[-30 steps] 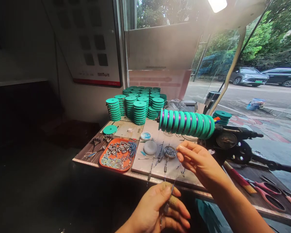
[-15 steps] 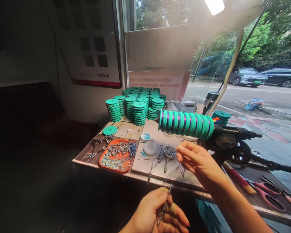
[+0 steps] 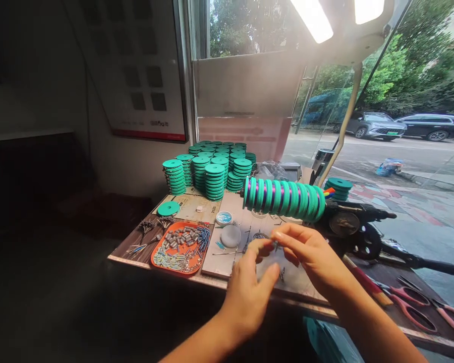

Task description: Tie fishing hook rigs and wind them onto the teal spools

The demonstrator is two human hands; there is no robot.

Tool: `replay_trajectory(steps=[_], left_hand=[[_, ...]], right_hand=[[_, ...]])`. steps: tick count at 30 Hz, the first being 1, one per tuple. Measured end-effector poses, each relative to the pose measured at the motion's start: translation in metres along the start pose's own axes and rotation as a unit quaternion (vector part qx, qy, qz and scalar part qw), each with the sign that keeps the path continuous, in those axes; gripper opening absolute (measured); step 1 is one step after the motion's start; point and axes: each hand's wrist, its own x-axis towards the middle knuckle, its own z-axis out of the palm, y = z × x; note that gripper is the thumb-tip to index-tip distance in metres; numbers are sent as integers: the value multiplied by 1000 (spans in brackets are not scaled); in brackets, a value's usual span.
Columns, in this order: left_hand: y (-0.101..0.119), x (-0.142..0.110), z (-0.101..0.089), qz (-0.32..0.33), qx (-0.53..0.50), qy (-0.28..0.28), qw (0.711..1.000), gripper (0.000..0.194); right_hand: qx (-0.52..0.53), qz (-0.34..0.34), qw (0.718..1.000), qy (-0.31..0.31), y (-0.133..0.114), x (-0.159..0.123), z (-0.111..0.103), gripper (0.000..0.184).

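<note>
The person's right hand (image 3: 310, 254) pinches a small dark piece (image 3: 276, 244) between thumb and fingertips, its grip narrow. The left hand (image 3: 249, 290) sits just beside it, its fingers curled toward that same piece and its thumb standing apart below them; the view is too cramped to tell whether those fingers hold anything. So the piece is between the 2 hands, at the right hand's fingertips.

Just behind the left hand's fingers, some beads (image 3: 260, 235) show, partly hidden. To the left of that hand, a white disc (image 3: 230, 236) lies on a pale board (image 3: 211, 267), with a small white dish (image 3: 224, 225) of blue pieces beyond it. Farther left of the left hand, an orange tray (image 3: 200, 258) on the tabletop (image 3: 124, 250) holds grey cylinders (image 3: 180, 236), blue tubes (image 3: 203, 237) and pale tubes (image 3: 167, 259).

Beyond the hands, a row of green spools (image 3: 283, 199), purple between their rims, sits on a dark winder (image 3: 344, 222), whose crank handle (image 3: 437, 262) reaches to the right of the right hand. Stacked green discs (image 3: 214, 181) stand beyond the left hand. Pink-handled scissors (image 3: 400, 301) lie to the right of the right forearm.
</note>
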Motion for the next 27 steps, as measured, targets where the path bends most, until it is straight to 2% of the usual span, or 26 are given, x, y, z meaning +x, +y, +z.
replay_trajectory(steps=[2, 4, 7, 12, 17, 21, 24, 27], left_hand=[[4, 17, 7, -5, -88, -17, 996, 20], [4, 28, 12, -41, -152, -13, 987, 15], [4, 33, 14, -80, -174, -14, 981, 18], [6, 27, 13, -88, -181, -22, 979, 18], [7, 21, 11, -87, -190, -24, 978, 15], [7, 8, 6, -166, -225, -43, 959, 13], [5, -4, 4, -238, -250, -52, 937, 14], [4, -10, 2, -280, -292, -56, 913, 13]], right_hand=[[-7, -5, 1000, 1, -1, 1, -1, 25], [-13, -4, 1000, 1, -1, 1, -2, 26], [-10, 2, 1000, -2, 3, 2, -4, 25], [35, 7, 999, -6, 6, 3, -4, 24], [139, 33, 990, -15, 3, 5, 4, 18], [145, 22, 989, -12, 4, 8, 4, 15], [132, 6, 991, 1, 5, 9, 1, 13], [127, 9, 992, 2, 5, 10, 0, 14]])
